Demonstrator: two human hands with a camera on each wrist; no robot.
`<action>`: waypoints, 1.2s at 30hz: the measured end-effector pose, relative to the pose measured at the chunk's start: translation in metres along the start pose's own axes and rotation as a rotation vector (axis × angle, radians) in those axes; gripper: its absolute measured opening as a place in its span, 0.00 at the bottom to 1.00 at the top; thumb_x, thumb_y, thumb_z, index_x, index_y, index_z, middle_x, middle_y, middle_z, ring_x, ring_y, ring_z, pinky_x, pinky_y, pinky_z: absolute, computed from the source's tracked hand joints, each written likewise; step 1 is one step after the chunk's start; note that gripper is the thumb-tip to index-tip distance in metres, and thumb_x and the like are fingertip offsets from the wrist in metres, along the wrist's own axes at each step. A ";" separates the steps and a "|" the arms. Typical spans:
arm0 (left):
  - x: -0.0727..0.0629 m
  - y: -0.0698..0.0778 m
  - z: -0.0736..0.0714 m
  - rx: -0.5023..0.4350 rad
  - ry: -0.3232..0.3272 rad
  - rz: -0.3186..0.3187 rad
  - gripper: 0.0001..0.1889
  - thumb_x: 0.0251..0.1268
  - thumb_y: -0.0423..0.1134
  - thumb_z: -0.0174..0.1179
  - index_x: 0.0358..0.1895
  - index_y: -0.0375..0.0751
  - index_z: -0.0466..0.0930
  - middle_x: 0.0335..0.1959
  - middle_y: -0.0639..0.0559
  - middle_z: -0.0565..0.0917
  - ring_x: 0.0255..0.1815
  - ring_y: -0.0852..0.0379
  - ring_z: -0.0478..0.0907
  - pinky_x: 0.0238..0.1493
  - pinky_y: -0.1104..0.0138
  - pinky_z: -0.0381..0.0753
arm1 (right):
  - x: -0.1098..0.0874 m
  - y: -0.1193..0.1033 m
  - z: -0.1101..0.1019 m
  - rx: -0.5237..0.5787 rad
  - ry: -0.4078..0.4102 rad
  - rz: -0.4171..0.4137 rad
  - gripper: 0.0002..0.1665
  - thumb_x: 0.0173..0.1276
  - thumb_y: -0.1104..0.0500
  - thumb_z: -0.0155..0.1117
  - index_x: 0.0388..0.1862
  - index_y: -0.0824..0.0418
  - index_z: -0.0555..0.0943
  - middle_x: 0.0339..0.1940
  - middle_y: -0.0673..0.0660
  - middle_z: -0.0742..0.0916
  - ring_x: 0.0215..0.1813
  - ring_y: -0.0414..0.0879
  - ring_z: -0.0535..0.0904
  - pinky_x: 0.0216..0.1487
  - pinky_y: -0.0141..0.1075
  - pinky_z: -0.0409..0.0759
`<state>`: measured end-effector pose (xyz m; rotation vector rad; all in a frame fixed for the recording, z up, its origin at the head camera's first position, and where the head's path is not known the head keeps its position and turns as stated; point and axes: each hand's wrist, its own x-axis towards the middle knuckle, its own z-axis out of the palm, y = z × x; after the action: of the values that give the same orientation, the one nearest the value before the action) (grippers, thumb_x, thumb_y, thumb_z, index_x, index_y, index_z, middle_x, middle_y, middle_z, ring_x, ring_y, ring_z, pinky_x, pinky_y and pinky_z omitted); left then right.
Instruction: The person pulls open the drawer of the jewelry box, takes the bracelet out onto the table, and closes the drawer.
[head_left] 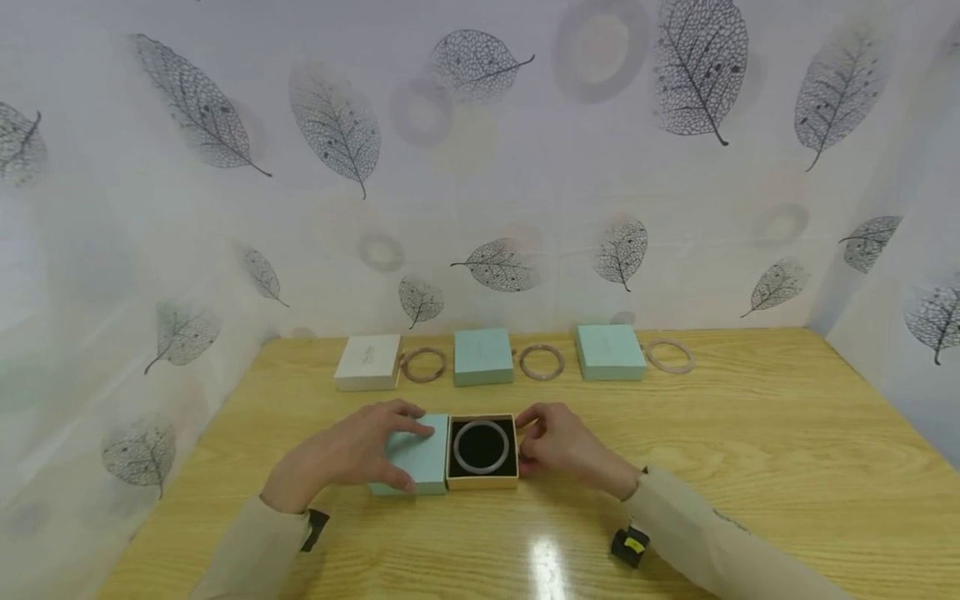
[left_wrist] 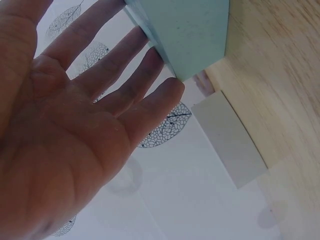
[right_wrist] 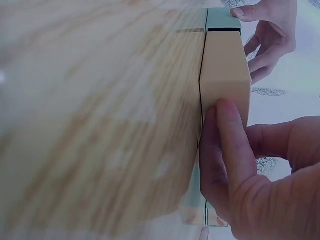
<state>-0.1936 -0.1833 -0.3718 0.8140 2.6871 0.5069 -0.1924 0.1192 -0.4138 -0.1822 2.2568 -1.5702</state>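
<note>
An open box base (head_left: 484,482) with cream walls and a black lining holds a pale bangle (head_left: 482,472). Right beside it, on the left, lies a mint box lid (head_left: 429,467). My left hand (head_left: 360,446) spans this lid, thumb at the front edge and fingers over the top and far side. In the left wrist view, its long fingertips meet the lid's edge. My right hand (head_left: 558,446) holds the base at its right side; the right wrist view shows the thumb (right_wrist: 234,140) on the cream wall and another finger at the corner.
Along the table's back stand a white box (head_left: 367,362), a mint box (head_left: 483,357) and another mint box (head_left: 610,352). To the right of each lies a bangle: one (head_left: 406,375), a second (head_left: 524,371) and a third (head_left: 651,362). A leaf-patterned cloth (head_left: 525,192) hangs behind the wooden table (head_left: 750,450).
</note>
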 end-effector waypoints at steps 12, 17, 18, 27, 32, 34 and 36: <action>0.000 -0.002 0.001 -0.005 -0.006 0.003 0.36 0.49 0.52 0.79 0.64 0.47 0.82 0.73 0.41 0.73 0.73 0.33 0.68 0.71 0.37 0.69 | -0.001 0.000 -0.001 -0.086 0.035 -0.012 0.21 0.66 0.73 0.59 0.58 0.72 0.77 0.33 0.61 0.85 0.28 0.47 0.87 0.34 0.40 0.89; 0.000 -0.003 0.001 0.002 -0.001 0.005 0.36 0.49 0.53 0.79 0.64 0.47 0.82 0.72 0.40 0.73 0.73 0.33 0.69 0.71 0.37 0.69 | 0.001 -0.006 -0.003 -0.253 0.085 -0.078 0.18 0.66 0.70 0.60 0.55 0.67 0.80 0.33 0.58 0.85 0.25 0.45 0.84 0.28 0.37 0.85; 0.000 -0.003 0.001 0.004 0.000 0.004 0.36 0.49 0.53 0.79 0.64 0.47 0.82 0.73 0.41 0.73 0.73 0.33 0.69 0.71 0.37 0.69 | 0.002 -0.008 -0.003 -0.303 0.097 -0.111 0.16 0.67 0.69 0.60 0.53 0.66 0.81 0.32 0.57 0.85 0.25 0.44 0.82 0.27 0.36 0.84; 0.000 -0.001 0.000 0.006 -0.003 -0.008 0.36 0.49 0.53 0.79 0.65 0.49 0.82 0.73 0.42 0.73 0.73 0.33 0.68 0.72 0.37 0.68 | 0.010 -0.013 0.009 -0.651 0.210 -0.430 0.03 0.68 0.63 0.67 0.38 0.60 0.87 0.27 0.50 0.82 0.28 0.39 0.72 0.28 0.30 0.71; 0.000 -0.001 0.000 -0.005 -0.009 -0.016 0.36 0.49 0.54 0.79 0.65 0.49 0.82 0.74 0.42 0.72 0.74 0.32 0.67 0.72 0.36 0.68 | 0.013 -0.019 0.019 -0.752 0.211 -0.423 0.04 0.69 0.62 0.69 0.36 0.61 0.87 0.30 0.53 0.84 0.30 0.41 0.74 0.30 0.34 0.75; 0.000 -0.001 0.001 -0.009 -0.010 -0.016 0.36 0.49 0.53 0.79 0.65 0.49 0.82 0.74 0.42 0.72 0.74 0.33 0.67 0.72 0.36 0.67 | 0.014 -0.020 0.022 -0.796 0.203 -0.417 0.04 0.69 0.61 0.69 0.34 0.62 0.87 0.30 0.53 0.84 0.31 0.42 0.75 0.29 0.35 0.76; 0.000 -0.002 0.001 -0.010 -0.011 -0.015 0.36 0.49 0.53 0.79 0.65 0.49 0.81 0.74 0.42 0.72 0.74 0.33 0.67 0.72 0.36 0.67 | 0.015 -0.021 0.024 -0.830 0.193 -0.413 0.07 0.69 0.62 0.69 0.30 0.61 0.85 0.28 0.53 0.82 0.30 0.42 0.73 0.27 0.35 0.74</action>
<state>-0.1939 -0.1847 -0.3731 0.7904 2.6768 0.5107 -0.1993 0.0858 -0.4050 -0.7822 3.0450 -0.7128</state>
